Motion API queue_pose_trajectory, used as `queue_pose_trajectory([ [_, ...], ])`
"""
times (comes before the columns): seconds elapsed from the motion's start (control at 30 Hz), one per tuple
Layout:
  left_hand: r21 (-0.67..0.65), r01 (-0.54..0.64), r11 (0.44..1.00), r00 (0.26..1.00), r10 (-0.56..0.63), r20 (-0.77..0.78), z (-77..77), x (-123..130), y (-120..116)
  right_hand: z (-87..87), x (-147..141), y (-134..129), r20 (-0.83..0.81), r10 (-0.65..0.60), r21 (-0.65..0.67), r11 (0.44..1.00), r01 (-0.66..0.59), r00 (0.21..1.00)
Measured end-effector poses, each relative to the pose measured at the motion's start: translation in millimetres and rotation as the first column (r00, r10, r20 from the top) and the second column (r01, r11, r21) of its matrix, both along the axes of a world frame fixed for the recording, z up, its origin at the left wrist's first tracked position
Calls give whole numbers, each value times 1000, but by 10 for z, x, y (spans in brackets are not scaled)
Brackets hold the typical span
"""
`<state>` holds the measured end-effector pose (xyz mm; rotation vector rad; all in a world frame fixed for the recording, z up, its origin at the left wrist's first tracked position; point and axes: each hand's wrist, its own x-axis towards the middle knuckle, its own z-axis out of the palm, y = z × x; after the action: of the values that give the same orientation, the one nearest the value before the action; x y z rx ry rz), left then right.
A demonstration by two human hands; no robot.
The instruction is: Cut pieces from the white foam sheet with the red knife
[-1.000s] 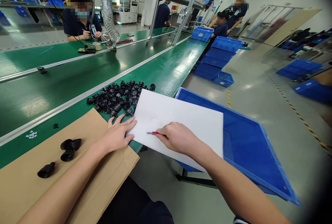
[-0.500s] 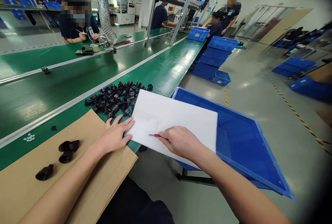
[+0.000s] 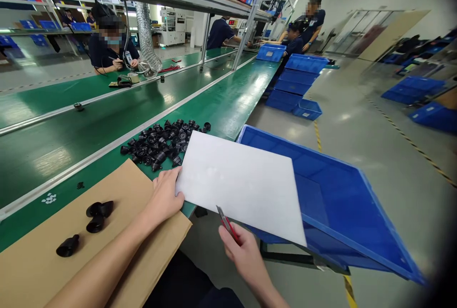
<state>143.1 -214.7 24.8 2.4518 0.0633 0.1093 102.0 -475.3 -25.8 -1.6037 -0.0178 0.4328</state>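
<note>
My right hand [image 3: 246,253] is closed around a red utility knife [image 3: 231,233]. Its blade points up and to the left, close to the near edge of a flat white foam sheet [image 3: 243,179]. My left hand [image 3: 167,193] grips that sheet at its left edge, thumb on the near side; its other fingertips are hidden. The sheet spans from the green bench to a blue bin [image 3: 342,193], partly covering the bin's opening. Just beyond my left hand lies a heap of black plastic fittings [image 3: 157,146].
Brown cardboard [image 3: 139,203] lies on the green bench [image 3: 221,103] with a few black cup-shaped parts [image 3: 95,223] on it. Small white pieces [image 3: 49,198] sit farther left. Stacked blue bins [image 3: 294,82] stand at the bench's right side. A masked co-worker [image 3: 110,51] sits across the bench.
My right hand has drawn back off the sheet toward me, and the knife has turned to point more upward. My left hand's spread fingers have closed on the sheet's edge.
</note>
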Motion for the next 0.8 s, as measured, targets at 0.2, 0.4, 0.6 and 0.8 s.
queue_pose_trajectory([
  [0.2,-365,-42,930,998,59,35,3,-36,-140,-302,135,587,-203,-377,410,805,428,904],
  [0.4,-917,-228,328,974,70,-217,72,-54,-223,-60,418,583,-95,-358,557,754,348,929],
  [0.6,-978,-194,79,977,-78,-200,114,-88,-280,25,460,498,-297,-156,762,556,332,942],
  [0.8,-986,-144,81,987,-67,-149,64,-116,-331,63,489,556,-363,-113,782,502,369,925],
])
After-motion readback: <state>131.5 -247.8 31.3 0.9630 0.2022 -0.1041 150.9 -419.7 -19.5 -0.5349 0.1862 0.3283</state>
